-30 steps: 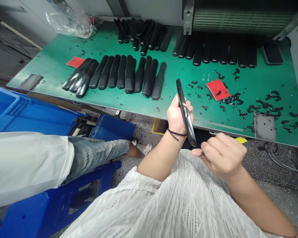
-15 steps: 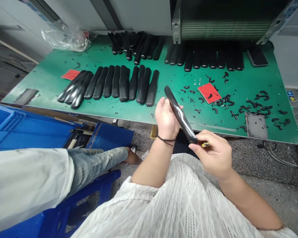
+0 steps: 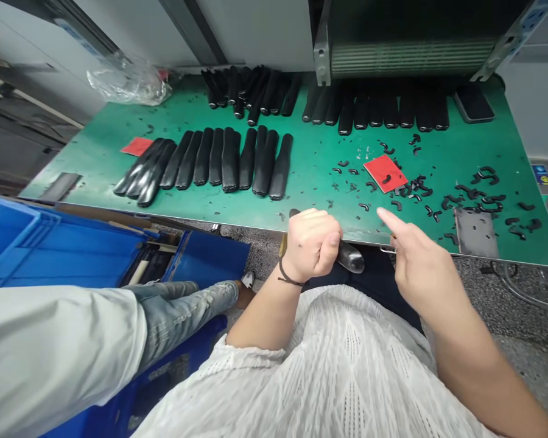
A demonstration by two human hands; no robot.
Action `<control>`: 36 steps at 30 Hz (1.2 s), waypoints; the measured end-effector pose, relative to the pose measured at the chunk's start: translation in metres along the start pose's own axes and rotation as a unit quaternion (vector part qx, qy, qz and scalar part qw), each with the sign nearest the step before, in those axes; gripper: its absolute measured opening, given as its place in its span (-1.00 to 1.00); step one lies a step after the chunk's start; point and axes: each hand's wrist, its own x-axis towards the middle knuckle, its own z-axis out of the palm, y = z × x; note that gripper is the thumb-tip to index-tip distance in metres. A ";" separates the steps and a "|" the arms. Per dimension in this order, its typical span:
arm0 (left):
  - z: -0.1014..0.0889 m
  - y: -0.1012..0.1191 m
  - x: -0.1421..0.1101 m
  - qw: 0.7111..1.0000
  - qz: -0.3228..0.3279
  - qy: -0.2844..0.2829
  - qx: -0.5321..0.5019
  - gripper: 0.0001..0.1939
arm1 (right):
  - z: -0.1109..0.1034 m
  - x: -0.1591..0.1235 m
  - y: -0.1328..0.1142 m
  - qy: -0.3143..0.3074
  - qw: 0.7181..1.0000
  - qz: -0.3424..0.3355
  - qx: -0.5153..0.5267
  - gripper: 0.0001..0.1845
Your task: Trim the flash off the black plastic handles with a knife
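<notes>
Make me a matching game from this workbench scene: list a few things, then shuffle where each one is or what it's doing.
Things:
1. left hand
2. right hand
3. red pad, on the right
4. clear plastic bag

Places or states:
A. at the back edge of the bench, on the left
B. index finger stretched toward the bench
C. wrapped around a black curved piece
D. lying among small black scraps on the green bench

Right pairs: 1-C, 2-B, 3-D, 4-A
</notes>
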 end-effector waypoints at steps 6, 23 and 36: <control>-0.006 0.003 0.001 1.000 0.014 -0.008 -0.017 -0.65 | -0.025 0.009 0.005 -0.032 0.996 -0.068 -0.052 -0.33; -0.006 0.019 0.006 0.999 0.003 -0.014 -0.048 -0.61 | -0.024 0.020 -0.035 0.046 0.958 -0.279 -0.052 -0.37; -0.003 0.070 0.003 0.958 -0.242 -0.042 -0.146 -0.50 | -0.022 0.013 -0.035 0.262 0.906 -0.315 -0.107 -0.61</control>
